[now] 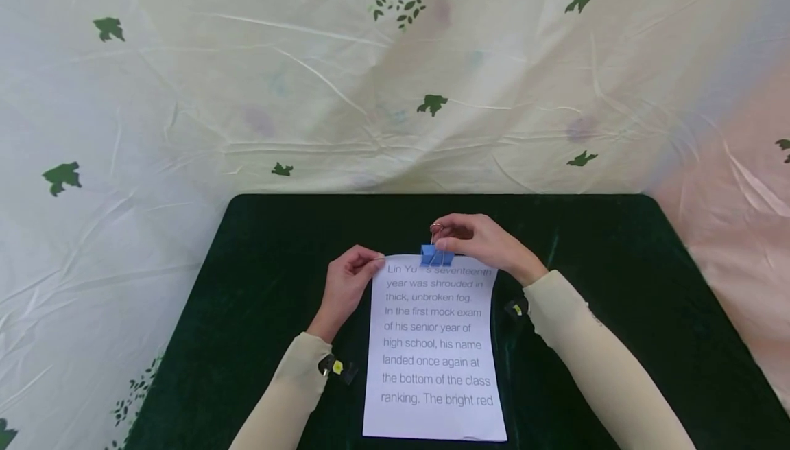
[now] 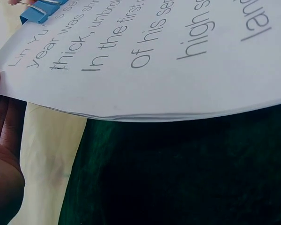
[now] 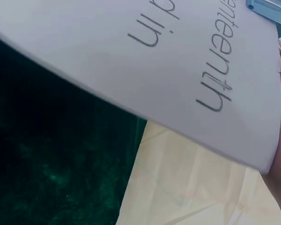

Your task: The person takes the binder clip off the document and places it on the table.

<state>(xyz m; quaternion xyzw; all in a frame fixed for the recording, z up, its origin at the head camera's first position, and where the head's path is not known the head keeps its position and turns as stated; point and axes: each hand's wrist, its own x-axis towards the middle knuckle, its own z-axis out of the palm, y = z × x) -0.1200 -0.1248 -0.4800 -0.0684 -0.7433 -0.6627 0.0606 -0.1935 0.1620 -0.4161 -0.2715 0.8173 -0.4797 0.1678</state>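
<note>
Sheets of white paper (image 1: 435, 347), stacked and printed with large dark lettering, are held upright enough to read in front of the person, their top edge raised off the dark green desk (image 1: 247, 313). I cannot tell whether the bottom edge touches it. The left hand (image 1: 347, 285) has its thumb and fingers pinching the upper left corner of the stack, thumb on the printed face; the left wrist view shows several layers along the side edge. Near the middle of the top edge sits a blue binder clip (image 1: 437, 255), covering part of the first printed line. The right hand (image 1: 484, 241) pinches the clip, its thumb at the front beside the blue body, its index finger bent at the raised wire handle; how the remaining fingers lie I cannot tell. Pale sleeves (image 1: 592, 347) cover both forearms, and a small dark device (image 1: 517, 308) with a yellow patch shows near each wrist. Behind the desk hangs a creased, pale cloth (image 1: 345, 79) patterned with green birds and leafy twigs
</note>
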